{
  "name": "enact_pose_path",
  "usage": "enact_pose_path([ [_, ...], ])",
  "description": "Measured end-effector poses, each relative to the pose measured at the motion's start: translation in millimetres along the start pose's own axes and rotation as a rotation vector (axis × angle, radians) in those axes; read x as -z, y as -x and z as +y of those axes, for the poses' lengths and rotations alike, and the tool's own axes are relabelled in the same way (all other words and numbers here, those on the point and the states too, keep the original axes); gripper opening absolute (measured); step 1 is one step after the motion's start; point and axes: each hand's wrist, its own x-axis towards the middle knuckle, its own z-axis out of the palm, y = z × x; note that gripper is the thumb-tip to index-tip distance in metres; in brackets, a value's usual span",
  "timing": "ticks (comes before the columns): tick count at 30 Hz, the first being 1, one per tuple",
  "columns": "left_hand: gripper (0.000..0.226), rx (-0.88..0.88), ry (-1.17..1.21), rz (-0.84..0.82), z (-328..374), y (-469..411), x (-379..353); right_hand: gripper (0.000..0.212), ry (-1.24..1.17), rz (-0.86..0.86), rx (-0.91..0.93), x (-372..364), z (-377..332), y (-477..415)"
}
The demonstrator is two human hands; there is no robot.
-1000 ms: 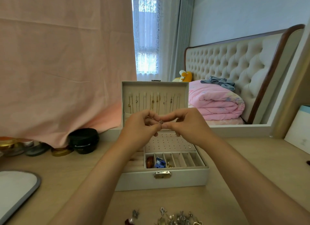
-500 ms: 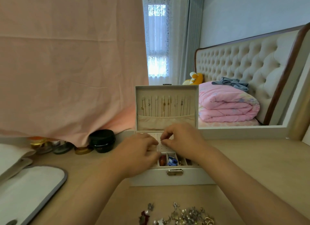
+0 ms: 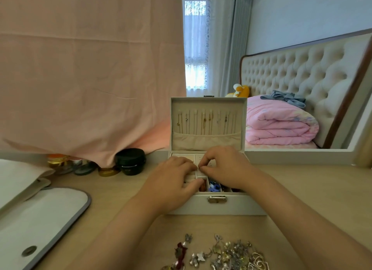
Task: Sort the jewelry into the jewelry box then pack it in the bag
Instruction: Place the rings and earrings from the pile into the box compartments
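Both hands at the open jewelry box [image 3: 216, 206], seating one piece. The right hand [image 3: 225, 168] has its thumb and forefinger pressed together in a pinch on a small piece, which is hidden between the fingertips. The left hand [image 3: 173, 181] is curled, its forefinger tip touching the right hand's pinch and its thumb lower, by the front compartments [image 3: 213, 186]. Whether the left hand shares the grip cannot be told. The pinch sits just over the perforated panel [image 3: 202, 159], below the upright lid [image 3: 207, 143] with its hung chains.

Judged step: fixing an earring into the panel. It would go best with the left hand steadying the tray and the right hand guiding the post straight into one hole. The right hand should let go only once the piece sits, since a dropped stud would be lost among the compartments under the palms. The unsorted jewelry [image 3: 231, 253] lies on the table [image 3: 291, 189] behind the wrists, nearer the person, so much sorting remains. The bag [image 3: 40, 219] lies well out beyond the left forearm, not yet needed.

One second ago the hands were raised in front of the lid with a tiny piece visible between the fingertips. Half a second ago they had dropped to the tray, and now they sit lower on the panel. The view has also tipped down, showing more of the pile and the bag
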Motion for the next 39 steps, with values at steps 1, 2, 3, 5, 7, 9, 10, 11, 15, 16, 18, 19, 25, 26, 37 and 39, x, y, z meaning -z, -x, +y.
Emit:
enact_pose_path([
  [1, 0.049, -0.001, 0.0, 0.005, 0, 0, -1, 0.01, -0.026, -0.033, 0.006, 2, 0, 0],
  [2, 0.049, 0.0, -0.001, 0.01, -1, 0, -2, 0.013, -0.055, -0.057, 0.009, 3, 1, 0],
  [3, 0.05, 0.003, 0.0, 0.017, -1, 1, -3, 0.016, -0.078, -0.068, 0.011, 3, 2, 0],
  [5, 0.05, 0.02, 0.011, 0.026, -2, 1, -5, 0.022, -0.108, -0.067, 0.011, 1, 5, -1],
  [7, 0.049, 0.029, 0.02, 0.022, -2, 2, -5, 0.023, -0.095, -0.067, 0.008, 0, 6, -1],
  [9, 0.048, 0.023, 0.016, 0.021, -2, 2, -5, 0.023, -0.059, -0.083, 0.02, 1, 6, -1],
  [10, 0.049, 0.019, 0.017, 0.023, -1, 3, -5, 0.023, -0.048, -0.089, 0.032, 1, 5, -1],
  [11, 0.049, 0.016, 0.022, 0.025, -1, 3, -4, 0.023, -0.046, -0.089, 0.04, 1, 5, -1],
  [15, 0.047, -0.005, 0.029, 0.056, 0, 9, 8, 0.022, -0.044, -0.058, 0.04, 7, 3, 6],
  [16, 0.046, -0.011, 0.028, 0.071, 0, 11, 13, 0.021, -0.037, -0.054, 0.041, 9, 1, 9],
  [18, 0.04, -0.005, 0.046, 0.095, 0, 19, 23, 0.02, -0.036, -0.059, 0.049, 12, -5, 16],
  [19, 0.037, 0.002, 0.059, 0.105, 1, 23, 28, 0.019, -0.038, -0.063, 0.056, 14, -10, 20],
  [25, 0.018, 0.008, 0.082, 0.076, 12, 51, 44, 0.018, -0.068, -0.108, 0.105, 23, -45, 49],
  [26, 0.016, 0.006, 0.082, 0.058, 14, 56, 46, 0.018, -0.063, -0.132, 0.115, 23, -51, 55],
  [37, 0.012, 0.112, 0.266, -0.059, 18, 112, 26, 0.027, 0.123, -0.333, 0.164, -10, -70, 96],
  [39, 0.013, 0.122, 0.285, -0.086, 19, 117, 20, 0.024, 0.137, -0.327, 0.177, -13, -71, 99],
])
